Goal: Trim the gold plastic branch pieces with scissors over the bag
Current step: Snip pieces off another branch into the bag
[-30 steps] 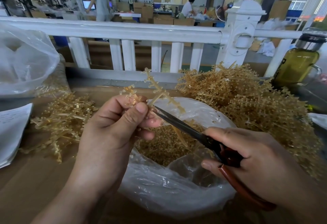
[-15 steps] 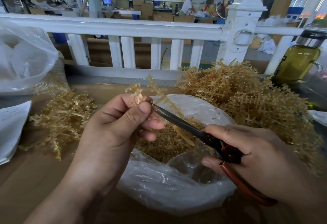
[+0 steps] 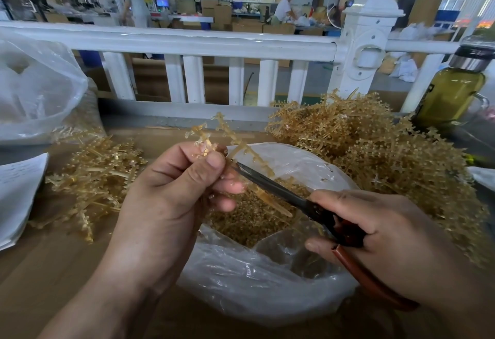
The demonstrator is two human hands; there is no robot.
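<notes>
The left hand (image 3: 171, 199) is curled, thumb and fingers pinching a gold branch piece (image 3: 242, 149) that sticks up and also hangs down over the open bag (image 3: 267, 285). The right hand (image 3: 388, 236) is wrapped round the red handles of the scissors (image 3: 270, 182); the dark blades lie close together, their tip at the branch just beside the left thumb. Gold trimmings fill the bag below. The bag sits on the desk (image 3: 53, 271) between a small pile of branches (image 3: 99, 175) on the left and a bigger heap (image 3: 388, 156) on the right, which touches the bag's rim. A white railing (image 3: 187, 43) closes off the desk's far edge.
</notes>
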